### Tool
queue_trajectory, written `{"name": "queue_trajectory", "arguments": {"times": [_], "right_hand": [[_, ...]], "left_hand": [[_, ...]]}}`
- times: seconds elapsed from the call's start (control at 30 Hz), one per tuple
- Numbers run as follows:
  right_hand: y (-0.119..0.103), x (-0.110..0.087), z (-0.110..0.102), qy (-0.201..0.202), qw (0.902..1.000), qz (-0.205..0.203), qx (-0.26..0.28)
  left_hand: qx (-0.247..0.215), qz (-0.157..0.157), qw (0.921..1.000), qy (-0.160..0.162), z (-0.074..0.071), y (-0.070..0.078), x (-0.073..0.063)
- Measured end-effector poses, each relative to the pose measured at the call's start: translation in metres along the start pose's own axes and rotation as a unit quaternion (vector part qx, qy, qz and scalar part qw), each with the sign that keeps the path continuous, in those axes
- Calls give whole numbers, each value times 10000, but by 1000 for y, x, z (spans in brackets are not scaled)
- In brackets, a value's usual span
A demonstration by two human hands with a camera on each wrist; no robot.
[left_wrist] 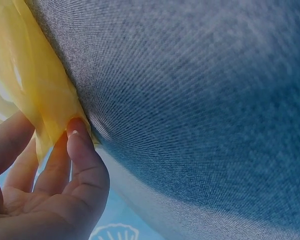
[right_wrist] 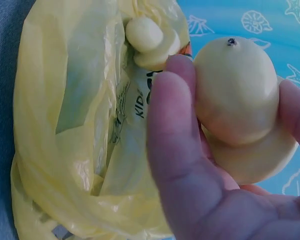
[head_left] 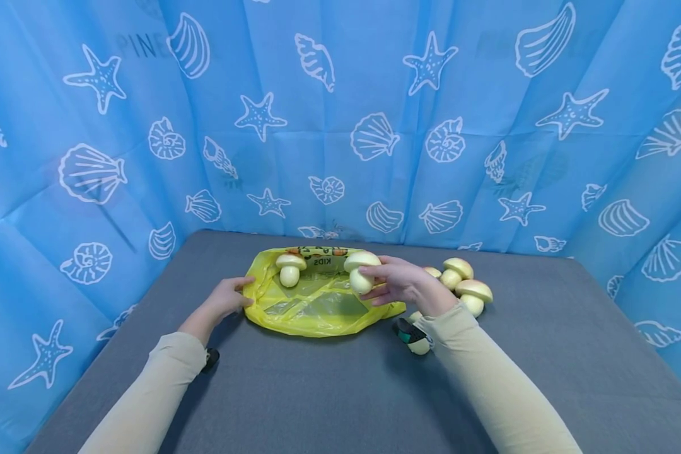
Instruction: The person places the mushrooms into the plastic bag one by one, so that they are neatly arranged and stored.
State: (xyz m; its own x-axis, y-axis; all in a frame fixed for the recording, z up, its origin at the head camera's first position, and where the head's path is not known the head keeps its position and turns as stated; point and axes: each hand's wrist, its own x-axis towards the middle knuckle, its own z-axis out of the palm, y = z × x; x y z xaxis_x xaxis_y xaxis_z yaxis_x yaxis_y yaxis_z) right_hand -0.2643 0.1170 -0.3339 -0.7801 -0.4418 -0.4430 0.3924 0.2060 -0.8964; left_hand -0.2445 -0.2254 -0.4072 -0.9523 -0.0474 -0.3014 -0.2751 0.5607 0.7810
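A yellow plastic bag (head_left: 303,326) with printed lettering lies with its mouth spread wide on the table. At its left edge my left hand (head_left: 227,297) pinches the plastic, the thumb on one side and fingers on the other, as the left wrist view shows at the bag's edge (left_wrist: 55,110). One pale toy mushroom (head_left: 289,276) lies inside the bag, toward the back left. My right hand (head_left: 400,282) holds another pale mushroom (head_left: 362,260) over the bag's right side. In the right wrist view, that mushroom's rounded stem (right_wrist: 235,85) sits between thumb and fingers.
Several more mushrooms (head_left: 474,296) lie on the table to the right, partly behind my right forearm. Another mushroom (head_left: 419,345) is partly hidden by the dark wrist camera (head_left: 405,331). The grey table (head_left: 318,397) ends at a blue shell-print curtain (head_left: 340,113).
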Motion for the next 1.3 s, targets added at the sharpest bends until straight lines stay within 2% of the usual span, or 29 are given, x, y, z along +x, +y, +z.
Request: {"name": "queue_trajectory", "arguments": {"times": [0.47, 0.77, 1.3], "right_hand": [[-7, 19, 10, 211, 9991, 330, -177], [-7, 37, 12, 331, 9972, 676, -25], [-7, 59, 20, 492, 9925, 1107, -134]], "left_hand": [[40, 44, 10000, 21, 0, 0, -1], [38, 8, 10000, 42, 0, 1, -2], [185, 90, 9998, 71, 0, 2, -3]]}}
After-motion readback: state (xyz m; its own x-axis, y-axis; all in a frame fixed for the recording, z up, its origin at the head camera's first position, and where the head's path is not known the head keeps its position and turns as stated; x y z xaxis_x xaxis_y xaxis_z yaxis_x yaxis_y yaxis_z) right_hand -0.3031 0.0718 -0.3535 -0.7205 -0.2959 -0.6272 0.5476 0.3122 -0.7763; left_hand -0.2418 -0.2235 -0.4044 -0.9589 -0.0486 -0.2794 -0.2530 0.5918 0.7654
